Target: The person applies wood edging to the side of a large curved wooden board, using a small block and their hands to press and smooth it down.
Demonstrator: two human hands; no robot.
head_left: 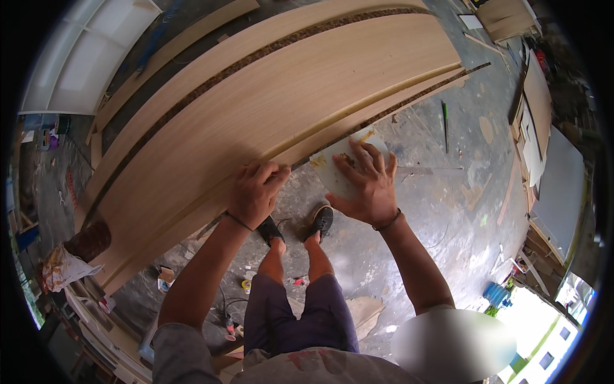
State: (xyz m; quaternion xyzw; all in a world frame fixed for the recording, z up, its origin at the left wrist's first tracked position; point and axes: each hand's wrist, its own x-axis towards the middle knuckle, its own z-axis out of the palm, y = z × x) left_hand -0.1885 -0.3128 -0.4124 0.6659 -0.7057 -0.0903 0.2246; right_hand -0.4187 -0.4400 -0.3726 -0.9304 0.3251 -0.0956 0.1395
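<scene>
A long pale wooden panel [256,96] with dark brown inlaid bands lies across the view, running from the lower left to the upper right. At its near edge, my left hand [256,192] is closed with the fingers bent over the edge; whatever lies under the fingertips is hidden. My right hand [369,185] grips a thin, flat white piece [331,178] with yellow-brown smears. Its fingers spread over the top, and the thumb is at the near edge. This piece lies against the panel's near edge, beside a narrow dark strip [422,100].
A green-handled tool [446,112] lies on the stained concrete floor [467,211] to the right. Boards and sheets [537,115] lean at the far right. A brown cylinder [88,242] and a crumpled white wrapper [64,269] are at the panel's left end. My shoes [321,221] are below the panel.
</scene>
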